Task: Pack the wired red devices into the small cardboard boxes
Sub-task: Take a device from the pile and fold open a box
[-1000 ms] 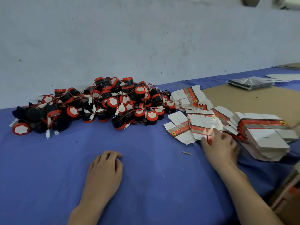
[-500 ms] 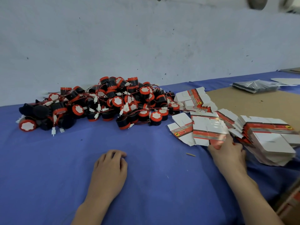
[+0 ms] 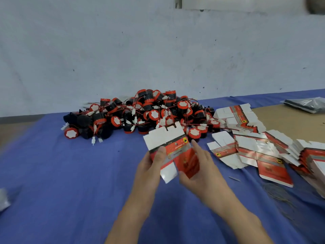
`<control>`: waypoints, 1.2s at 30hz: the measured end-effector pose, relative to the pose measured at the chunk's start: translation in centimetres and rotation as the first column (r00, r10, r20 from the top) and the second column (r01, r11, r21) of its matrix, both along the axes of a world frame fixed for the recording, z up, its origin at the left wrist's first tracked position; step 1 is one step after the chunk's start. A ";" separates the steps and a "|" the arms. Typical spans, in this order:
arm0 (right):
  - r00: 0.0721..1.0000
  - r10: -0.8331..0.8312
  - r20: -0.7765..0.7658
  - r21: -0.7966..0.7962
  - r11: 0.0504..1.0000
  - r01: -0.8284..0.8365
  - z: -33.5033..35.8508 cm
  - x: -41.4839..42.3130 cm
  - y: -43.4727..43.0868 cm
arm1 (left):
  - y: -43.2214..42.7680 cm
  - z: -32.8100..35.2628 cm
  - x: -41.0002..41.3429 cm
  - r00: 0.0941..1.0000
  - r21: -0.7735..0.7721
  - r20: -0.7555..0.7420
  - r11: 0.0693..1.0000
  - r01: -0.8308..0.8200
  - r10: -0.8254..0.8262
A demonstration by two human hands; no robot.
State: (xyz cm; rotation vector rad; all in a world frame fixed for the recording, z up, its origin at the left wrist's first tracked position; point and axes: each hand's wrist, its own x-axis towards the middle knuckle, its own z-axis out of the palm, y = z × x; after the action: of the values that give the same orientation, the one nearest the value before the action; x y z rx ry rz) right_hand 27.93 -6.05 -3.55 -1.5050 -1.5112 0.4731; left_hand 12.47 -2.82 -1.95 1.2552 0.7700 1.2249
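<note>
Here, a blue-covered surface (image 3: 70, 191) runs beneath the fingers and out to a pale wall. Well beyond the fingertips sits the heap of red devices (image 3: 149, 113). They are short black cylinders with red bands and red caps, each cap carrying a white scalloped label. Thin red and black wires ending in small white plugs tangle through the heap.

To the right of the fingers, a spread of flattened boxes (image 3: 255, 148) lies fanned out. They are white card with red and grey printed panels and a small round yellow mark. Behind that spread lies a brown cardboard sheet (image 3: 290, 124), and a plastic-wrapped dark packet (image 3: 306, 104) rests at its far edge.

Between the two hands, raised off the surface, is the held box (image 3: 168, 147). It is flat and unfolded, with white notched flaps uppermost and the red panel below. The left hand (image 3: 151, 166) grips its left edge, thumb clamped on the printed face and the other fingers hidden behind. The right hand (image 3: 202, 169) pinches the lower red panel, forefinger stretched up along its right side. A pale sliver (image 3: 234, 178) lies just right of that hand.
</note>
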 end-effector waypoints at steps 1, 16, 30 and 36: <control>0.997 0.076 -0.011 -0.020 0.997 -0.076 -0.1 -0.9 0.2 | 0.0 0.3 -0.6 0.999 -0.054 0.049 0.999 -0.001 0.004; 0.857 0.227 -0.462 0.031 0.970 -0.240 1.3 -7.5 1.6 | -2.9 0.1 -5.1 0.965 0.187 -0.262 0.979 0.082 -0.031; 0.784 0.352 -0.510 0.143 0.934 -0.327 0.6 -8.0 -0.8 | -2.3 -0.3 -4.5 0.987 0.159 -0.152 0.987 -0.017 0.042; 0.881 0.311 -0.358 0.232 0.943 -0.239 0.4 -8.8 -1.1 | -1.9 -0.6 -3.8 0.993 0.165 -0.084 0.984 -0.062 0.077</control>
State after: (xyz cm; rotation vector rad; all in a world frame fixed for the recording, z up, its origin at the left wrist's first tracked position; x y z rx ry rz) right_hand 19.12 -7.10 -3.11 -0.9827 -1.4076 0.7362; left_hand 8.67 -4.74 -2.50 1.4343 0.7980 1.3158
